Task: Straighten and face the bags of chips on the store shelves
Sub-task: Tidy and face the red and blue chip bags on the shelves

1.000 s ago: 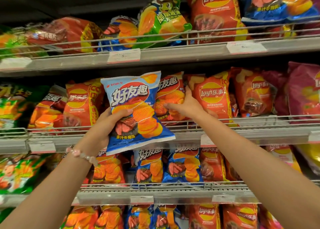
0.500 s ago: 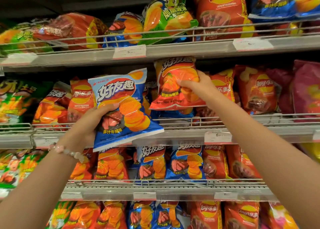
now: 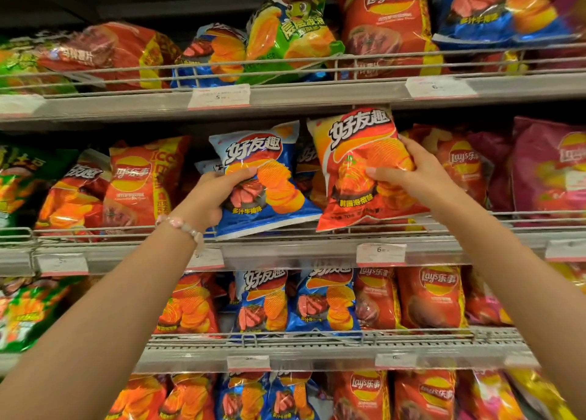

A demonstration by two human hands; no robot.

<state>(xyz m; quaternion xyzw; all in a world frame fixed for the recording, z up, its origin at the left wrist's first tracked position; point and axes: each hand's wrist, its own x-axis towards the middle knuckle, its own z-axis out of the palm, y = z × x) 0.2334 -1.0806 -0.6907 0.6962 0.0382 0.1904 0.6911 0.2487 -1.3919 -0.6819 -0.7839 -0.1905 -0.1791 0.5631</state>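
A blue chip bag [image 3: 272,178] is held by my left hand [image 3: 215,194], which grips its lower left side at the front of the middle shelf [image 3: 285,248]. It faces me, tilted slightly. Right beside it, my right hand [image 3: 409,175] grips an orange-red chip bag [image 3: 358,153] from its right side, with the thumb across its front. That bag also faces forward, its bottom edge over the shelf's wire rail. More blue and orange bags sit partly hidden behind both.
Red Lay's bags [image 3: 139,181] stand left of my hands and others [image 3: 459,166] to the right, with magenta bags [image 3: 551,169] at far right. The upper shelf [image 3: 317,93] holds leaning bags. Lower shelves [image 3: 317,343] carry rows of blue and red bags. Price tags [image 3: 380,253] line the edges.
My left hand moved the blue bag up and right onto the middle shelf. My right hand carried the orange-red bag rightward and turned it upright, facing forward beside the blue one.
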